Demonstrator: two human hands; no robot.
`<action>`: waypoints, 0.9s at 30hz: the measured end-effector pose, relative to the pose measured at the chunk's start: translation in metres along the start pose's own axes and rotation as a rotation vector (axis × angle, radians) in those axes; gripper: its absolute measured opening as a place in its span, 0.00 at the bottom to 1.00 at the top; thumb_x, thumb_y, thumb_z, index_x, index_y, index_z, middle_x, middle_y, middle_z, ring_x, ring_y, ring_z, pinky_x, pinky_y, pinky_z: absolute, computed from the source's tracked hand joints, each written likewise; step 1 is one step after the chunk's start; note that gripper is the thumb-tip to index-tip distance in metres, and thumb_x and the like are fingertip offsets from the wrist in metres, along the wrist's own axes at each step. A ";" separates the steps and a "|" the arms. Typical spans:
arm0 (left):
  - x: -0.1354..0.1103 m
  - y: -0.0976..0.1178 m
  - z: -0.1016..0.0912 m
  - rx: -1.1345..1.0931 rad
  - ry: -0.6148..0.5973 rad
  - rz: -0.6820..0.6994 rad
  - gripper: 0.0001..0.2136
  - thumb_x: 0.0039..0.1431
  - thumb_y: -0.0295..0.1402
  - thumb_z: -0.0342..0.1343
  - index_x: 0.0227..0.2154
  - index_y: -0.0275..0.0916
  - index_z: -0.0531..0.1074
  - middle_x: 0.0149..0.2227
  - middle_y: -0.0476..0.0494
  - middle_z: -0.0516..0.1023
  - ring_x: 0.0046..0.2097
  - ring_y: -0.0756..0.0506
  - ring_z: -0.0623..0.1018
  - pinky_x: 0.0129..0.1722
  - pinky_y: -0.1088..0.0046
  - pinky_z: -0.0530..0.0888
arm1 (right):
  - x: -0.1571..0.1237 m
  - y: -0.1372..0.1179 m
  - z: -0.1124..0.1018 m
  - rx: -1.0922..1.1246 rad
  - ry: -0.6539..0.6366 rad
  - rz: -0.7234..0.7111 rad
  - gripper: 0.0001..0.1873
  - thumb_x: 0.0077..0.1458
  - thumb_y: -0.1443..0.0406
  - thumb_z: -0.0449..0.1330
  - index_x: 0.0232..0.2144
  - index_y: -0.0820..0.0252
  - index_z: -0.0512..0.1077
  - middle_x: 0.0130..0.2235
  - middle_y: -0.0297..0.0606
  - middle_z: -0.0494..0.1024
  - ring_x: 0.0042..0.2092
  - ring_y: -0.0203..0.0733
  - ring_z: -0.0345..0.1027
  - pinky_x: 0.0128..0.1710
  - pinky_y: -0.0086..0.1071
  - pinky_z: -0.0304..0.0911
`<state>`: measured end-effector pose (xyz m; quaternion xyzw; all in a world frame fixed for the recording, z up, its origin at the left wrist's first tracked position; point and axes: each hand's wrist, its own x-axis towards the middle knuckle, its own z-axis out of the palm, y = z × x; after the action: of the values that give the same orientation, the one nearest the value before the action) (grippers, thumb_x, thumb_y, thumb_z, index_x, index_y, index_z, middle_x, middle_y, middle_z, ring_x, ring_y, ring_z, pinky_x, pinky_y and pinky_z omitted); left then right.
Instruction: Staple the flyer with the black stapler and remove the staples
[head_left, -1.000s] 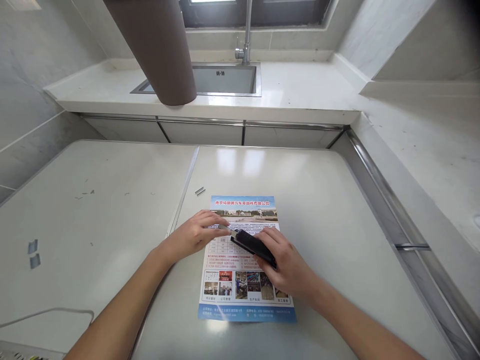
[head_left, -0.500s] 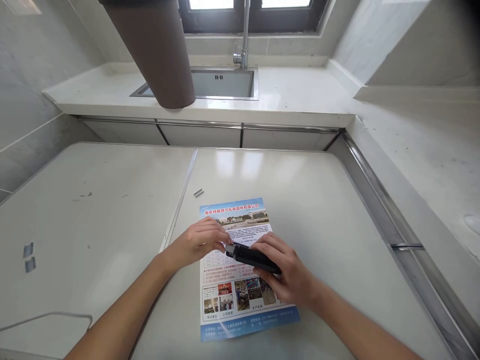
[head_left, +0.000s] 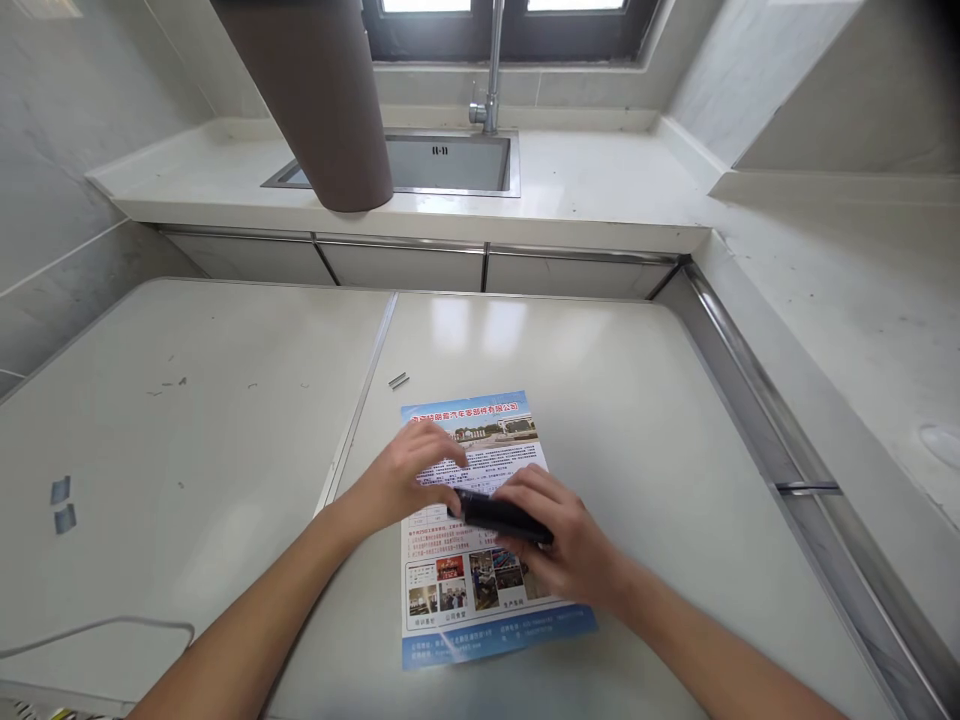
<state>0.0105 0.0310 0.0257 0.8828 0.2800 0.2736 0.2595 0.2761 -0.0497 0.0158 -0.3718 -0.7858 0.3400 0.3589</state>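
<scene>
A black stapler (head_left: pixel 501 515) is grasped in a person's right hand (head_left: pixel 570 535) above the middle of a printed leaflet (head_left: pixel 457 645), its body slanting slightly from far left to near right; whether its underside touches the paper cannot be told. The right hand wraps the stapler's right end, fingers across the top and thumb below. The left hand (head_left: pixel 405 475) is loosely curled at the other end, its thumb against the tip of the stapler and its fingers arched above, parted from the thumb.

The leaflet, blue-bordered with red Chinese heading and rows of photographs, lies slightly askew on a pale tabletop (head_left: pixel 615 400). Just beyond its far left corner sit two thin staple strips (head_left: pixel 399 381), side by side. Left of the seam (head_left: pixel 377 345) dividing the tabletop, small dark scraps (head_left: pixel 182 381) are scattered, with two short gray pieces (head_left: pixel 60 490) near the left edge and a gray cord-like loop (head_left: pixel 105 624) at the near left.

On the far side, a white counter (head_left: pixel 607 180) holds an inset sink (head_left: pixel 457 165) with a metal faucet (head_left: pixel 491 108). A brown tapered container (head_left: pixel 322 110) stands at the counter's near edge, partly hiding the sink, below a dark-framed window (head_left: pixel 502 35).
</scene>
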 end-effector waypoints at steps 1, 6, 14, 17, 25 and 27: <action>-0.001 -0.003 -0.001 0.052 0.064 -0.052 0.08 0.66 0.39 0.65 0.43 0.42 0.78 0.43 0.42 0.83 0.48 0.41 0.79 0.50 0.60 0.75 | 0.000 0.002 0.001 -0.017 0.070 0.058 0.14 0.63 0.68 0.62 0.51 0.52 0.71 0.45 0.43 0.76 0.46 0.50 0.70 0.44 0.44 0.71; -0.005 -0.021 -0.002 0.300 0.131 -0.266 0.09 0.73 0.33 0.55 0.46 0.43 0.81 0.51 0.41 0.82 0.52 0.39 0.77 0.52 0.56 0.75 | -0.001 0.008 -0.001 -0.136 0.245 0.183 0.13 0.65 0.69 0.60 0.51 0.52 0.70 0.47 0.44 0.75 0.49 0.52 0.70 0.48 0.47 0.71; 0.001 -0.021 0.020 0.355 -0.110 -0.126 0.20 0.76 0.33 0.49 0.67 0.47 0.69 0.68 0.38 0.72 0.67 0.37 0.72 0.65 0.47 0.67 | -0.002 0.006 0.002 -0.204 0.001 0.001 0.21 0.58 0.74 0.60 0.53 0.54 0.69 0.48 0.44 0.77 0.50 0.54 0.69 0.54 0.53 0.70; 0.003 -0.021 0.024 0.401 -0.097 -0.156 0.20 0.75 0.34 0.50 0.67 0.45 0.69 0.69 0.37 0.71 0.66 0.35 0.72 0.64 0.47 0.68 | 0.000 0.007 0.000 -0.207 -0.004 0.055 0.20 0.58 0.74 0.61 0.52 0.55 0.70 0.47 0.45 0.77 0.50 0.54 0.69 0.52 0.52 0.71; 0.000 -0.017 0.012 0.222 -0.006 -0.113 0.13 0.75 0.29 0.48 0.54 0.43 0.75 0.64 0.38 0.75 0.65 0.37 0.73 0.63 0.50 0.69 | 0.003 0.014 -0.010 -0.199 0.007 0.119 0.16 0.62 0.71 0.62 0.51 0.54 0.72 0.47 0.43 0.78 0.50 0.52 0.70 0.51 0.49 0.71; -0.001 -0.013 0.004 0.098 0.008 -0.078 0.12 0.75 0.27 0.46 0.50 0.42 0.75 0.59 0.39 0.78 0.61 0.39 0.75 0.60 0.54 0.71 | 0.005 0.014 -0.018 -0.167 0.000 0.129 0.17 0.62 0.68 0.65 0.52 0.53 0.72 0.48 0.43 0.77 0.52 0.53 0.70 0.53 0.49 0.70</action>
<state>0.0079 0.0384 0.0153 0.8818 0.3284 0.2528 0.2251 0.2934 -0.0337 0.0148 -0.4502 -0.7858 0.2958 0.3041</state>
